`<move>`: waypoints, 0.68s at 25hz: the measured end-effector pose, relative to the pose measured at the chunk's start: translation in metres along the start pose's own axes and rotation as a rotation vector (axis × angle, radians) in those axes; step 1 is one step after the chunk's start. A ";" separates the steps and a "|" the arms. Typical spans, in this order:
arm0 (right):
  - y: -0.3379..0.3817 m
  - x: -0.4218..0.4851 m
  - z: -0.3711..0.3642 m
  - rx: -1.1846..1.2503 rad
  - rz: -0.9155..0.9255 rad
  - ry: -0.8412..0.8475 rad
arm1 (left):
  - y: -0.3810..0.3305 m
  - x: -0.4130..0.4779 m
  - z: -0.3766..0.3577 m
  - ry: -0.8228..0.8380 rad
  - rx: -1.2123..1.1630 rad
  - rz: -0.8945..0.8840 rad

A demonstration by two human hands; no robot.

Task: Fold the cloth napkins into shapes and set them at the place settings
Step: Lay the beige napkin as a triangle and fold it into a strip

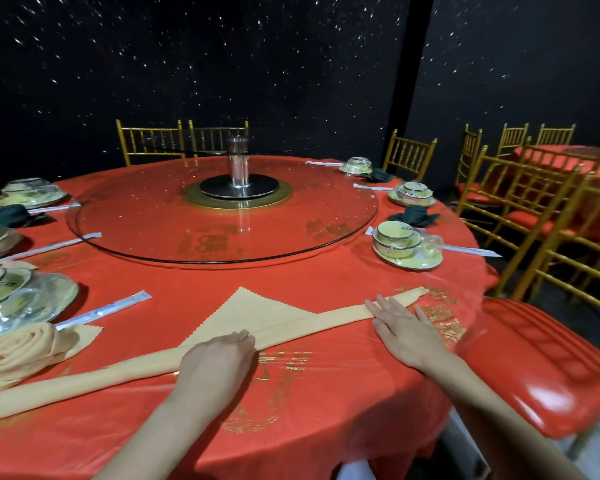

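The peach cloth napkin (257, 317) lies along the near edge of the round table. Most of it is rolled into a long, soft band that runs on a slant from the near left edge up toward the right edge. A flat triangle with a zigzag-cut hem is left unrolled and points toward the table's middle.

The left hand (219, 358) sits at the middle of the band, its fingers curled over the roll and gripping it. The right hand (407, 330) lies flat farther along, fingers straight and spread, fingertips resting on the band's right stretch.

Under them is a shiny red tablecloth (326, 403) printed with gold motifs.

At the near left edge a second peach napkin, the rose napkin (25, 348), is coiled into a spiral, beside a paper chopstick sleeve (108, 308).

Near the right edge stands a place setting (406, 247) of pale stacked bowl and plate under clear film, with a dark folded napkin (414, 214) just beyond it.

A round glass turntable (153, 216) on a metal hub (238, 161) fills the table's centre. Gold slatted chairs (409, 154) ring the far edge, and a glossy red seat (541, 368) stands by the near right edge.
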State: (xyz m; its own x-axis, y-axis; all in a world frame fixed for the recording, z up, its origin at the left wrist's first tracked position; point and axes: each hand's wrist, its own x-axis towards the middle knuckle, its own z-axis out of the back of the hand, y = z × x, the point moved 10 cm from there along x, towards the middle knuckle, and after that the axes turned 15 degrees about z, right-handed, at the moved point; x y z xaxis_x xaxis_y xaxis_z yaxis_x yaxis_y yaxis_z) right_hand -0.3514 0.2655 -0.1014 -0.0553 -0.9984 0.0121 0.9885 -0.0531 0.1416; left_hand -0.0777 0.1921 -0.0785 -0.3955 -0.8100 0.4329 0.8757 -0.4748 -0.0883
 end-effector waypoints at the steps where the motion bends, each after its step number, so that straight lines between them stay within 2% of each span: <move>1: -0.005 -0.001 0.000 0.002 -0.018 0.011 | 0.000 0.000 0.000 0.020 -0.004 0.005; 4: -0.003 -0.002 0.006 -0.031 -0.054 0.002 | -0.004 0.001 0.000 0.047 -0.018 0.007; 6: 0.014 -0.001 0.018 -0.074 -0.038 -0.094 | -0.013 0.002 -0.003 0.057 -0.013 0.004; 9: 0.064 0.004 0.027 -0.110 0.144 -0.176 | -0.050 0.007 -0.007 0.095 0.007 -0.075; 13: 0.104 0.009 0.007 -0.058 0.318 -0.093 | -0.103 0.015 -0.012 0.149 0.090 -0.120; 15: 0.103 0.009 -0.004 -0.052 0.317 -0.035 | -0.114 0.013 -0.013 0.180 0.024 -0.154; 17: 0.098 0.009 -0.010 -0.049 0.311 -0.021 | -0.101 0.006 -0.022 0.305 -0.074 -0.094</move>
State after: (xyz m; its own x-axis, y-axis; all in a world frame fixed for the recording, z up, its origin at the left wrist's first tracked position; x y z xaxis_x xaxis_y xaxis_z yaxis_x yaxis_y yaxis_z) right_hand -0.2534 0.2507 -0.0975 0.2483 -0.9663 0.0679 0.9641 0.2533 0.0798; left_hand -0.1747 0.2276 -0.0867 -0.5484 -0.8219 0.1541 0.8133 -0.5671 -0.1304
